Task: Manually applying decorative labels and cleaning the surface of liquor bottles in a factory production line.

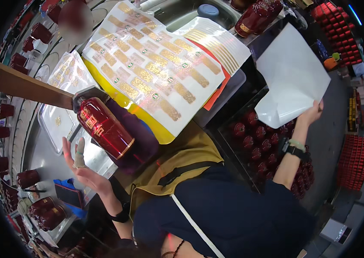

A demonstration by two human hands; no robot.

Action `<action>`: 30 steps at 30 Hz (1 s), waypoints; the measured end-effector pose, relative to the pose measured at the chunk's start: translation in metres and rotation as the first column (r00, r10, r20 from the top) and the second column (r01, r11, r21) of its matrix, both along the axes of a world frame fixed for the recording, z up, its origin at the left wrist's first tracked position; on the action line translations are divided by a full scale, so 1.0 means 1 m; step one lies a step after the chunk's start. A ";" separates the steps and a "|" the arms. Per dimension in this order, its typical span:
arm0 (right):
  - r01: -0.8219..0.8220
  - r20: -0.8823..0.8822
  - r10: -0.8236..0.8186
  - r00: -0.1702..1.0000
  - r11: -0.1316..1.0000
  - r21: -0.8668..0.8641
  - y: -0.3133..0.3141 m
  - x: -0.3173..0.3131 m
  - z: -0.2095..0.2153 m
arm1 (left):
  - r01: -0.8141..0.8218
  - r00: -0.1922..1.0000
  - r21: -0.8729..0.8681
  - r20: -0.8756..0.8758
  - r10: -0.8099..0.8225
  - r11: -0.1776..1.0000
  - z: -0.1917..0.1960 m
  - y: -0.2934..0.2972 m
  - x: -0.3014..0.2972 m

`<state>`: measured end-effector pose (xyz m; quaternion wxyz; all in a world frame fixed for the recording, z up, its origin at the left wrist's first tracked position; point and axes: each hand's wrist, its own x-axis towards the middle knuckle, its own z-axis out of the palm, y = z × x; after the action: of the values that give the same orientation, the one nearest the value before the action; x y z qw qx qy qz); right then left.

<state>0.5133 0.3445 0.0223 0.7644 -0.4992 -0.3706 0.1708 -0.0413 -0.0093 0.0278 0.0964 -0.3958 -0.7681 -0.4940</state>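
Observation:
My right hand [310, 113] is out to the right, its fingers closed on the edge of a large white sheet [291, 73]. The sheet hangs in the air, one corner curling, above several red bottles in a black crate. My left hand [88, 174] is raised with its fingers spread and holds nothing; a pale finger cot covers one finger. Close to it a shiny red bottle [105, 129] with gold lettering lies tilted on a purple cloth [141, 144]. The bottle's upper end meets a dark angular holder [89, 92] at the end of a brown bar [31, 86].
A sheet of gold labels [152, 64] lies in front of me over a yellow sheet [160, 133]. Beyond it are a striped gold sheet [216, 41] and a metal sink [180, 13]. A curved conveyor [53, 56] with red bottles runs along the left. The crate [244, 159] stands at my right.

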 end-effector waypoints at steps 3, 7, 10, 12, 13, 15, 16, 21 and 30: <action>0.010 -0.148 -0.016 0.989 0.999 -0.046 -0.004 -0.013 -0.068 | 0.006 1.000 0.033 -0.016 -0.006 0.999 0.006 0.008 0.005; -0.371 -0.289 0.243 0.926 0.728 -0.577 0.016 -0.061 -0.179 | -0.003 1.000 0.044 -0.023 0.004 0.999 0.019 0.013 0.018; -0.351 -0.133 0.358 0.924 0.654 -0.670 0.045 -0.113 -0.171 | -0.036 0.999 0.046 0.003 0.036 0.998 0.023 0.009 0.021; -0.263 0.095 0.333 0.938 0.864 -0.430 0.089 -0.137 -0.147 | -0.027 1.000 0.066 -0.008 0.028 0.997 0.019 0.004 0.019; -0.379 0.124 0.431 0.894 0.873 -0.308 0.095 -0.171 -0.109 | -0.042 0.999 0.090 0.017 0.041 0.995 0.015 0.002 0.018; -0.519 0.131 0.597 0.791 0.770 -0.370 0.094 -0.244 -0.042 | -0.079 0.996 0.062 0.053 0.076 0.995 0.013 0.000 0.022; -0.659 0.100 0.740 0.665 0.645 -0.387 0.098 -0.271 -0.025 | -0.093 0.992 0.036 0.089 0.089 0.995 0.011 0.001 0.023; -0.773 -0.228 0.962 0.153 -0.027 -0.633 0.144 -0.405 -0.009 | -0.110 0.992 0.096 0.076 0.103 0.989 0.010 0.011 0.021; -0.520 -0.233 0.815 0.530 0.095 -0.849 0.332 -0.477 -0.146 | -0.156 0.985 0.015 0.071 0.154 0.988 0.012 -0.002 0.005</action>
<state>0.0365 0.6769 -0.1236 0.1747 -0.5914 -0.5298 0.5823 -0.0362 -0.0111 0.0394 0.1117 -0.3162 -0.7943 -0.5066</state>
